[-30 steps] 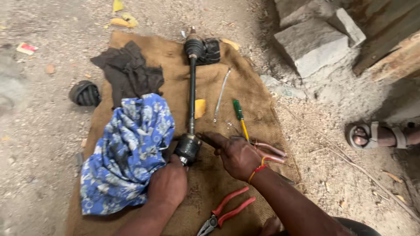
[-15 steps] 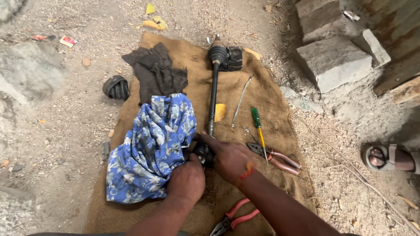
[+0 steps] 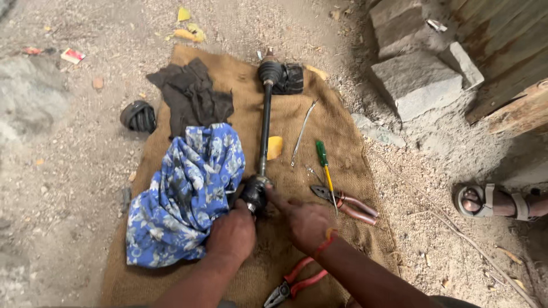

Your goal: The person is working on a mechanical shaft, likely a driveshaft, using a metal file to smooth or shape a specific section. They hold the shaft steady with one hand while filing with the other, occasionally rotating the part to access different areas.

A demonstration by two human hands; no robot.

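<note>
A black drive shaft (image 3: 265, 124) lies lengthwise on a brown burlap sack (image 3: 342, 148), its rubber boot end (image 3: 279, 77) far from me. My left hand (image 3: 231, 235) grips the near joint end (image 3: 254, 194), pressed against a blue flowered cloth (image 3: 180, 197). The fingers of my right hand (image 3: 302, 219) touch the same joint from the right side. An orange band circles my right wrist.
On the sack lie a dark rag (image 3: 191, 94), a yellow piece (image 3: 274, 147), a thin metal rod (image 3: 302, 132), a green-handled screwdriver (image 3: 325, 168), brown-handled pliers (image 3: 345, 204) and red-handled pliers (image 3: 294, 284). A black rubber boot (image 3: 138, 116) sits on the dirt. Stone blocks (image 3: 414, 82) stand right; another person's sandalled foot (image 3: 485, 201).
The view has shifted and the scene now sits more to the right. Both hands stay on the near joint end of the shaft; my left hand has closed tighter on it.
</note>
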